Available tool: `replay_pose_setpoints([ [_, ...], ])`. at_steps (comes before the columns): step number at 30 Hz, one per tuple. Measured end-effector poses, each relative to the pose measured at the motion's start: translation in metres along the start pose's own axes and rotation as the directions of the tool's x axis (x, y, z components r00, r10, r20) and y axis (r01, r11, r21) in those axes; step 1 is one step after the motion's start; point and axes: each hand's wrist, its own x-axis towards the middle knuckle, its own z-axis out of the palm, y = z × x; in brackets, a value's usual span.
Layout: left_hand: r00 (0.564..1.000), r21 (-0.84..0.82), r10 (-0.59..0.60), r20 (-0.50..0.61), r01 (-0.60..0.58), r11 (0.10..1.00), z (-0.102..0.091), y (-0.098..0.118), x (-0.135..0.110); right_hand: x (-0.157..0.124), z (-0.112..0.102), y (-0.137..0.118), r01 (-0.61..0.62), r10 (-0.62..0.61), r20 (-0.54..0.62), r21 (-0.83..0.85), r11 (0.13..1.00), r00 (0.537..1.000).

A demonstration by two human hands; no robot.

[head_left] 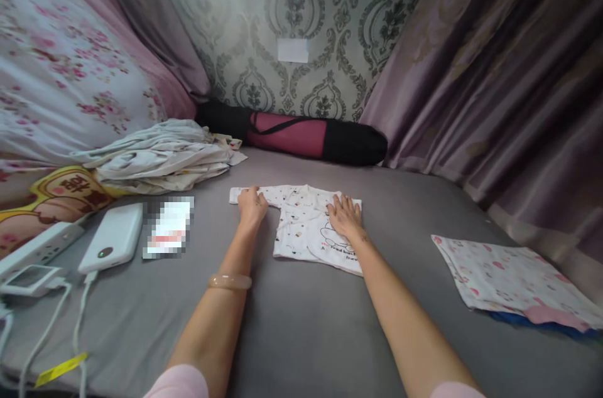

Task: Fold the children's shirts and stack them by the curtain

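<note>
A small white baby shirt [301, 228] with tiny prints and a drawn figure lies flat on the grey bed sheet [301, 322]. My left hand [251, 206] rests on its left sleeve, fingers curled and pressed down on the cloth. My right hand [346, 216] lies flat on the shirt's right side with fingers stretched out. A pale bangle [229, 282] sits on my left wrist.
A folded pink-patterned cloth stack [513, 279] lies at the right. A pile of pale clothes [160, 159] sits at the back left. A white power bank [112, 238], a power strip [38, 247] and cables lie at the left. A black-and-maroon bag [301, 134] lies against the wall.
</note>
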Motion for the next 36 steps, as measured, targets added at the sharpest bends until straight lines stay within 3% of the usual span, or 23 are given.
replay_pose_setpoints([
  [4,0.982,0.071,-0.088,-0.166,0.101,0.992,-0.008,-0.008,0.004,0.003,-0.004,0.002,-0.02,0.021,0.043,-0.016,1.0,0.999],
  [9,0.945,0.144,-0.219,-0.242,0.258,0.955,-0.016,-0.016,0.008,0.009,-0.019,-0.008,-0.058,0.057,0.161,-0.001,0.998,0.985],
  [14,0.921,0.192,-0.3,-0.248,0.35,0.917,-0.019,-0.026,0.011,0.009,-0.013,-0.042,0.136,-0.136,-0.011,0.022,0.99,0.991],
  [17,0.924,0.224,-0.306,-0.23,0.356,0.907,-0.019,-0.027,0.012,0.009,0.002,-0.056,0.174,-0.174,-0.009,0.037,0.984,0.985],
  [22,0.921,0.237,-0.322,-0.22,0.371,0.898,-0.02,-0.027,0.014,0.011,0.014,-0.058,0.182,-0.182,-0.006,0.043,0.982,0.983],
  [26,0.911,0.212,-0.345,-0.227,0.392,0.895,-0.02,-0.031,0.016,0.011,0.009,-0.057,0.188,-0.188,-0.009,0.039,0.981,0.982],
  [31,0.911,0.19,-0.353,-0.216,0.393,0.899,-0.021,-0.034,0.018,0.014,-0.004,-0.062,0.166,-0.167,0.085,0.021,0.986,0.982],
  [36,0.908,0.179,-0.364,-0.205,0.401,0.899,-0.02,-0.035,0.019,0.02,-0.011,-0.094,0.258,-0.257,-0.032,0.016,0.966,0.966],
])
